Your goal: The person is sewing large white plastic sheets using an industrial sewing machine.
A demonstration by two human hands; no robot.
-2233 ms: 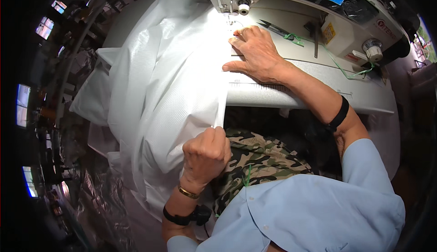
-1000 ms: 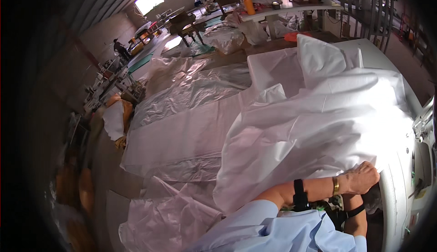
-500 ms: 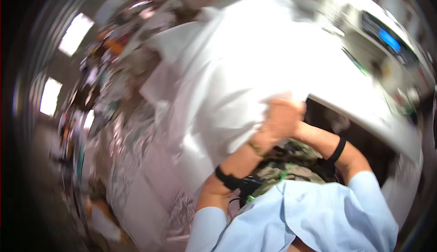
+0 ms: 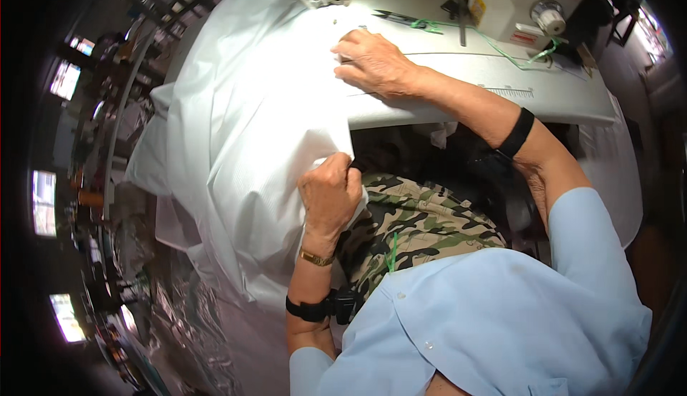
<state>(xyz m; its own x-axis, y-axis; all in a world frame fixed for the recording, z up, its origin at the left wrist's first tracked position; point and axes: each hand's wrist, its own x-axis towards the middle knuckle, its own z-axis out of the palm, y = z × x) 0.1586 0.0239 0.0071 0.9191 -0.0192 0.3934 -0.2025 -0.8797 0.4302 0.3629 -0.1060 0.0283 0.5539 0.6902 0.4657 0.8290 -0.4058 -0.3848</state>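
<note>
White cloth (image 4: 236,131) under both hands at the sewing machine (image 4: 494,9)

The cloth lies in loose folds over the left part of the table (image 4: 458,109) and spills down past its near edge. Its right edge runs from close to the needle area toward the person.

The left hand (image 4: 329,192) is closed in a fist on that edge, gripping a gathered bit of cloth just near of the table. The right hand (image 4: 376,63) rests farther off, near the needle area, its fingers loosely bent and the thumb a little apart; the fingertips touch the edge of the cloth, but whether they pinch it or only press it, I cannot tell.

Right of the needle area lie a slim dark tool (image 4: 397,18) and green thread (image 4: 501,49), the latter trailing right below the dial (image 4: 549,18). Camouflage fabric (image 4: 422,224) covers the lap, near side, beneath a light blue shirt (image 4: 486,317).
</note>
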